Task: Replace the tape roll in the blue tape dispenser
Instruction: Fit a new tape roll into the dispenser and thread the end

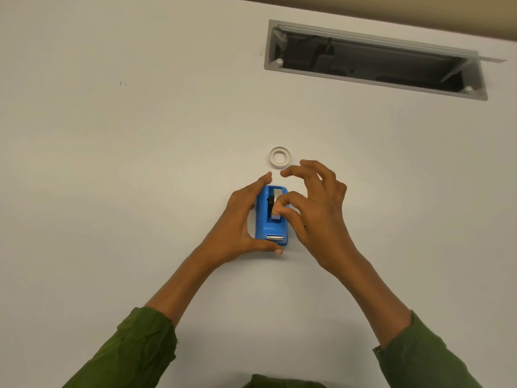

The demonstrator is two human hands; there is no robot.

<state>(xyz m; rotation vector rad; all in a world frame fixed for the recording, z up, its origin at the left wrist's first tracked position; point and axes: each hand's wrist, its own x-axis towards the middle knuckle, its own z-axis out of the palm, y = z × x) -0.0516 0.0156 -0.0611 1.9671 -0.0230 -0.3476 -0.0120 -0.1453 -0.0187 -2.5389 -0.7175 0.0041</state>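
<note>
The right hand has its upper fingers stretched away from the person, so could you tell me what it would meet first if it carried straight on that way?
Probably the loose tape ring lying flat on the table, just beyond the right hand and its outstretched fingers. Height above the table is unclear, so it might pass over the ring.

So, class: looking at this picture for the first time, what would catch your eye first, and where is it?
The blue tape dispenser at the table's centre stands out, with the left hand steadying its side and the right hand pinching the roll in it. Just beyond lies a white tape ring, flat and apart. At upper right, an open cable hatch gapes darkly.
</note>
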